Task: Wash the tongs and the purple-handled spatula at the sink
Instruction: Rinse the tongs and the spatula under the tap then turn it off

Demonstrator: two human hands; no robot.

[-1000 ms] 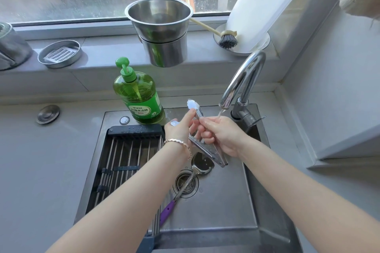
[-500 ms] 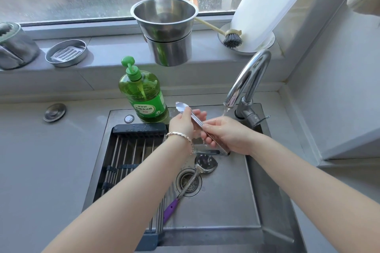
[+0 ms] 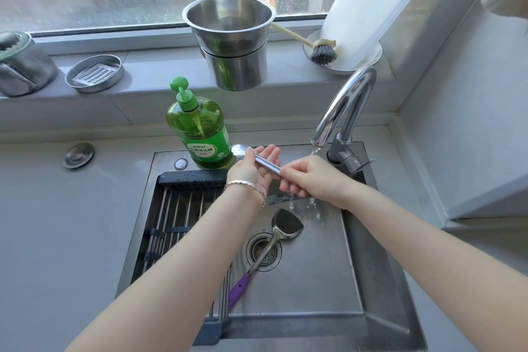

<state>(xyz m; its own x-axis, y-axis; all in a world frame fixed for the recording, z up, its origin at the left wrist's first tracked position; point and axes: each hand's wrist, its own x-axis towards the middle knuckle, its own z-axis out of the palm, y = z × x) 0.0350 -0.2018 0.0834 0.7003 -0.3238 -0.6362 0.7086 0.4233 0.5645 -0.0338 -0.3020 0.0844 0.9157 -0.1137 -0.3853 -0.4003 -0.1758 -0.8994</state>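
The metal tongs [image 3: 268, 165] are held level over the sink [image 3: 383, 280], their tip pointing left toward the soap bottle. My left hand [image 3: 253, 171] cradles them, with the thumb pressing them against the fingers. My right hand [image 3: 311, 180] grips their other end under the running faucet [image 3: 344, 106], and water drips off below it. The purple-handled spatula [image 3: 287, 226] lies on the sink floor across the drain [image 3: 264, 251], with its handle toward me.
A green soap bottle [image 3: 200, 134] stands at the sink's back left corner. A roll-up drying rack [image 3: 177, 217] covers the sink's left part. On the sill are stacked steel bowls [image 3: 231, 46], a dish brush [image 3: 323, 51] and a steel soap dish [image 3: 94, 73].
The tongs have tilted from pointing upward to nearly level, with the tip swung left toward the soap bottle. Both hands stayed on them under the water.
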